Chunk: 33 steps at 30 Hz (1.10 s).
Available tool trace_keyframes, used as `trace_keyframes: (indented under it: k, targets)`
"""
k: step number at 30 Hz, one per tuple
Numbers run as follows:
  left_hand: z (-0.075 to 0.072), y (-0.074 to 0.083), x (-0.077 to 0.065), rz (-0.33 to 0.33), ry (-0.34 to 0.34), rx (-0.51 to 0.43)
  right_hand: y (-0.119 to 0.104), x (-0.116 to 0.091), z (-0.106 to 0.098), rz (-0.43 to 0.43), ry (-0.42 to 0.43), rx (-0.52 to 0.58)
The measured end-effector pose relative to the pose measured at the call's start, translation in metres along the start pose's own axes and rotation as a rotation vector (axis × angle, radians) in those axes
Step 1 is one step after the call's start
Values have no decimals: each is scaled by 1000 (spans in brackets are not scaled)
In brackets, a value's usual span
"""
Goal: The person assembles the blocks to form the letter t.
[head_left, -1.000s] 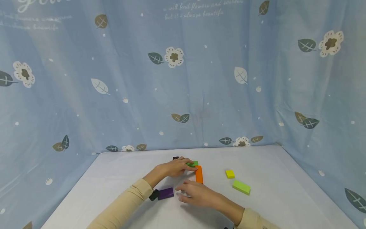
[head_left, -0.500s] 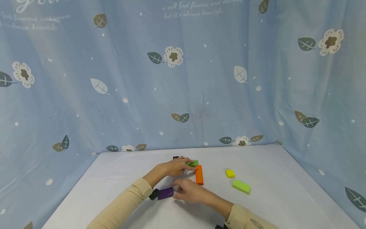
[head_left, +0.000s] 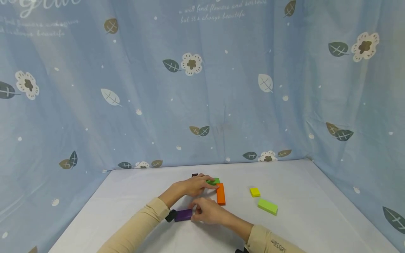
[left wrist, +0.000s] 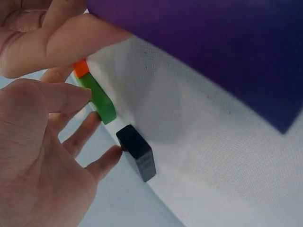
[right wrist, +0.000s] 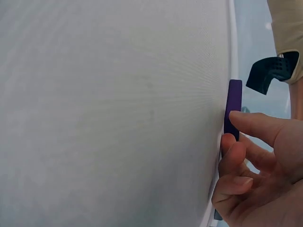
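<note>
My left hand point(head_left: 197, 185) rests at the far middle of the table, its fingers spread and extended around a green block point(head_left: 215, 181). Its thumb lies near the corner where the green block meets an orange block point(head_left: 220, 194). In the left wrist view a dark block point(left wrist: 137, 150) stands by the little fingertip. Closer to me, my right hand point(head_left: 207, 211) pinches the right end of a purple block point(head_left: 183, 215) between thumb and fingers. The right wrist view shows the thumb against this purple block point(right wrist: 233, 106), other fingers curled; part of the block is hidden.
A small yellow block point(head_left: 254, 192) and a lime green block point(head_left: 267, 206) lie on the white table point(head_left: 303, 193) to the right. A black wrist camera point(head_left: 171, 215) on the left arm sits beside the purple block. A blue patterned curtain point(head_left: 221, 91) surrounds the table.
My right hand has moved left to the purple block and taken its right end between thumb and fingers. The left hand and the other blocks have stayed in place.
</note>
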<state>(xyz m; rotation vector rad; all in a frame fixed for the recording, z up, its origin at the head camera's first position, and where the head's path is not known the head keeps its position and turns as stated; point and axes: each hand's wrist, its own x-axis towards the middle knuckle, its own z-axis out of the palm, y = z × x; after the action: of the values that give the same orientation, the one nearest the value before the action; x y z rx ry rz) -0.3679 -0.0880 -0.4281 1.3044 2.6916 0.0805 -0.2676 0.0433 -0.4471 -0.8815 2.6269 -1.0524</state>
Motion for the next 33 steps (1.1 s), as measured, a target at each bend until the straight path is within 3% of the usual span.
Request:
trace_keyframes:
  k: [33]
  targets:
    - [-2,3,-4,-5,0,-13,4,-8,-11,7,-16,59]
